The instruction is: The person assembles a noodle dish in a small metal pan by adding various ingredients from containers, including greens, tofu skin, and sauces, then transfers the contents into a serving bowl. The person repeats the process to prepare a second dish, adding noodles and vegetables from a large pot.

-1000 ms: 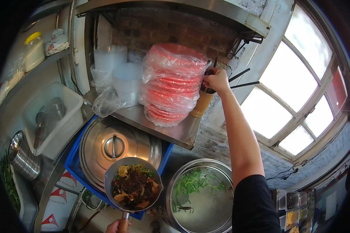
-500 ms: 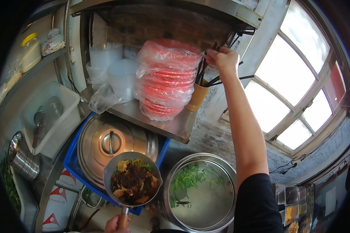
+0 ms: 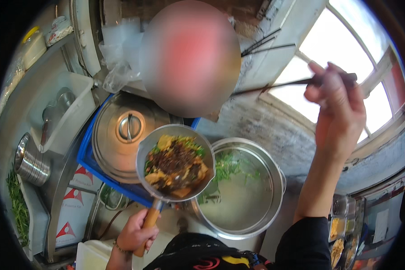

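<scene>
1. Left hand (image 3: pixel 137 231): fingers wrapped round the wooden handle (image 3: pixel 151 219) of a grey saucepan (image 3: pixel 200 138); firm grip. Beaded bracelet (image 3: pixel 120 247) on that wrist.
2. Right hand (image 3: pixel 339 102): raised at right, in front of the window (image 3: pixel 346 38). Fingers bent and pinched round the thick ends of dark chopsticks (image 3: pixel 288 84); thin ends point left. Can't tell how many sticks.
3. Saucepan: centre of view, roughly level, handle toward the person. Holds mixed food (image 3: pixel 175 159): dark brown topping, yellowish pieces, some green. Overlaps lid and pot in view; can't tell if it touches either.
4. Steel stockpot (image 3: pixel 276 202): right of the saucepan. Cloudy liquid (image 3: pixel 238 207) inside, leafy greens (image 3: pixel 228 167) mostly along the upper-left side.
5. Round steel lid (image 3: pixel 110 148): left of the saucepan, loop handle on top, sits in a blue crate (image 3: pixel 89 162).
6. More dark sticks (image 3: pixel 261 43): upper middle, splayed rightward, lower ends hidden behind a blurred round patch. Reddish shape under the blur, can't tell what.
7. Left side: white plastic bin (image 3: pixel 74 123) with metal ladles (image 3: pixel 66 100); stacked steel bowls (image 3: pixel 35 167) just below it; tray (image 3: pixel 38 220) of leafy greens near those.
</scene>
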The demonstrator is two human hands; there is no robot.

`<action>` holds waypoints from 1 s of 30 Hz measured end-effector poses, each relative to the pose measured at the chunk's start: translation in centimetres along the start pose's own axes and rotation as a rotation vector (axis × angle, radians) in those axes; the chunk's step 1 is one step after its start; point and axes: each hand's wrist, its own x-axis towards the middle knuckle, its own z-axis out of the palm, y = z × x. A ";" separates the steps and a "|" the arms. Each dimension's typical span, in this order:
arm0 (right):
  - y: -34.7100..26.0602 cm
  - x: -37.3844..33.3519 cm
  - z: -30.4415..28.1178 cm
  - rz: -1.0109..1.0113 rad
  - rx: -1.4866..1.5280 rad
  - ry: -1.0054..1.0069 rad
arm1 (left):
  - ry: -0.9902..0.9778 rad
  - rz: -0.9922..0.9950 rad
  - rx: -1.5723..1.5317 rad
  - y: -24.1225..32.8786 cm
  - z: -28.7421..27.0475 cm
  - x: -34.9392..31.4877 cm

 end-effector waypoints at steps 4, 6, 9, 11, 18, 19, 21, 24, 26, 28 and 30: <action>1.2 -8.4 -2.6 0.537 -0.139 -0.043 | -0.189 -0.027 0.099 0.5 2.4 0.8; 1.8 -11.5 -5.7 0.544 -0.157 0.007 | -0.257 -0.063 0.163 0.4 4.2 1.6; -1.1 -14.6 -12.7 0.665 -0.189 -0.003 | -0.355 -0.115 0.261 -0.3 7.6 3.2; -2.4 -18.2 -18.0 0.736 -0.296 -0.049 | -0.420 -0.136 0.326 -1.9 11.1 4.1; -13.3 -27.6 -22.2 0.691 -0.553 0.013 | -0.652 -0.236 0.440 -5.6 18.0 4.6; -16.1 -29.1 -22.6 0.750 -0.489 0.120 | -0.676 -0.268 0.441 -5.9 19.1 4.1; -21.1 -32.1 -25.0 0.814 -0.541 0.259 | -0.757 -0.347 0.510 -7.4 22.3 3.0; -26.2 -39.1 -31.9 0.973 -0.592 0.615 | -0.897 -0.447 0.543 -15.0 30.2 3.0; -26.9 -44.2 -35.1 0.916 -0.597 0.874 | -1.004 -0.521 0.625 -18.7 34.6 3.4; -26.3 -48.3 -36.5 0.872 -0.632 0.898 | -1.051 -0.566 0.714 -21.3 38.6 3.8; -26.1 -51.0 -37.1 0.861 -0.801 0.894 | -1.096 -0.608 0.787 -23.4 41.3 4.7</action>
